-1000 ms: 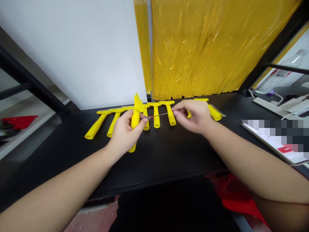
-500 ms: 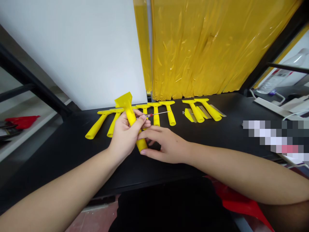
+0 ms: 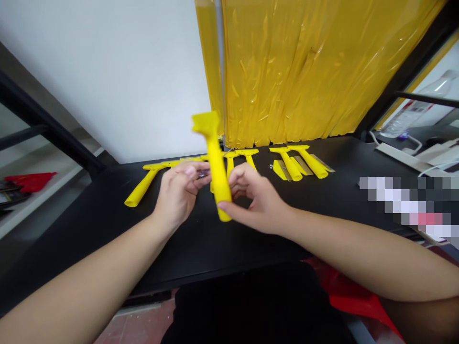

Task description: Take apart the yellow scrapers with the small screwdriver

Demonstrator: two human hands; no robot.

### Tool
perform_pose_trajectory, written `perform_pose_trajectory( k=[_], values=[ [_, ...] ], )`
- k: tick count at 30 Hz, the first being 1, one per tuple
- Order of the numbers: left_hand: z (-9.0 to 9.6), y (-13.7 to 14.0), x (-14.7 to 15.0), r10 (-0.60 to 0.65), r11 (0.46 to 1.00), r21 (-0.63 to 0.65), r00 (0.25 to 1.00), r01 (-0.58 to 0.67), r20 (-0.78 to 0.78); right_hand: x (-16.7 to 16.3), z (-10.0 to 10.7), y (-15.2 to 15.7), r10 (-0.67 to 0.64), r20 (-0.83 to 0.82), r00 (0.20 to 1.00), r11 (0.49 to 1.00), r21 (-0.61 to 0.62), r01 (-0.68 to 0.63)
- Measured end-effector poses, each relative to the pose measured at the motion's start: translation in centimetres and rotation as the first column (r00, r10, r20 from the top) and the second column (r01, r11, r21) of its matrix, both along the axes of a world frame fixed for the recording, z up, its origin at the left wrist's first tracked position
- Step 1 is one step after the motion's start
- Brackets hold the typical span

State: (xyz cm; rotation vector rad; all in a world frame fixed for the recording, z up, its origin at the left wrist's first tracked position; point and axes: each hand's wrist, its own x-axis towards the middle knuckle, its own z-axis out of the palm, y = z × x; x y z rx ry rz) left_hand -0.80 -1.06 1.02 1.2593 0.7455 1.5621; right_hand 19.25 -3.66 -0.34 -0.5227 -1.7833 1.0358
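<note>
A yellow plastic scraper [image 3: 217,165] stands nearly upright in front of me, its wide head up and slightly blurred. My right hand [image 3: 258,200] grips its hollow lower end, thumb in front and fingers curled behind. Just left of it, my left hand [image 3: 177,191] is closed on a screwdriver [image 3: 203,174]; only part of its clear handle shows between the fingers. Behind both hands, several more yellow scrapers [image 3: 143,186] lie in a row on the black table [image 3: 201,248], partly covered by the hands.
Further right lie two scrapers [image 3: 311,161], a loose yellow piece [image 3: 279,170], thin metal blades [image 3: 301,166] and small screws [image 3: 271,166]. A white panel [image 3: 143,81] and yellow-wrapped panel [image 3: 304,71] rise behind. Black frame posts flank the table; a plastic bottle [image 3: 418,107] lies at right.
The scraper has passed from my left hand into my right and moved up and rightward. My left hand has drawn away to the left, keeping the screwdriver, whose shaft no longer shows clearly.
</note>
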Motion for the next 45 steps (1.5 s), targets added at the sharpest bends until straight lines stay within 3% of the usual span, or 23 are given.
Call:
perform_pose_trajectory(
  k=[2,5,6,8,10,14,19,23,45],
  values=[
    [0.0,0.9,-0.7,0.054,0.998,0.019,0.998,-0.054,0.033,1.8,0.8,1.2,-0.188,-0.030,0.982,0.982,0.015,0.189],
    [-0.3,1.9,-1.3,0.132,0.990,0.036,0.991,-0.133,0.025,5.7,1.7,4.2,-0.503,0.152,0.851,0.864,0.064,0.499],
    [-0.4,2.1,-1.5,0.145,0.988,0.046,0.989,-0.146,0.018,7.1,2.0,5.2,-0.578,0.253,0.776,0.813,0.091,0.576],
    [-0.6,2.1,-1.5,0.151,0.987,0.059,0.988,-0.151,-0.005,9.3,2.2,6.9,-0.688,0.474,0.550,0.680,0.155,0.717],
    [-0.6,1.8,-1.4,0.144,0.988,0.063,0.989,-0.142,-0.038,10.6,2.3,8.0,-0.654,0.651,0.385,0.621,0.171,0.765],
    [-0.7,1.2,-1.2,0.136,0.986,0.108,0.983,-0.123,-0.123,10.3,1.6,8.8,-0.554,0.790,0.262,0.636,0.198,0.746],
    [-0.7,0.9,-1.2,0.135,0.987,0.107,0.973,-0.116,-0.187,8.8,0.8,8.8,-0.527,0.828,0.189,0.670,0.269,0.692],
    [-0.7,0.7,-1.1,0.130,0.988,0.103,0.971,-0.111,-0.199,8.6,0.6,8.9,-0.532,0.837,0.131,0.669,0.320,0.671],
    [-0.7,0.4,-1.0,0.093,0.992,0.105,0.964,-0.069,-0.247,8.8,0.0,9.0,-0.569,0.806,0.161,0.670,0.341,0.660]
  ],
)
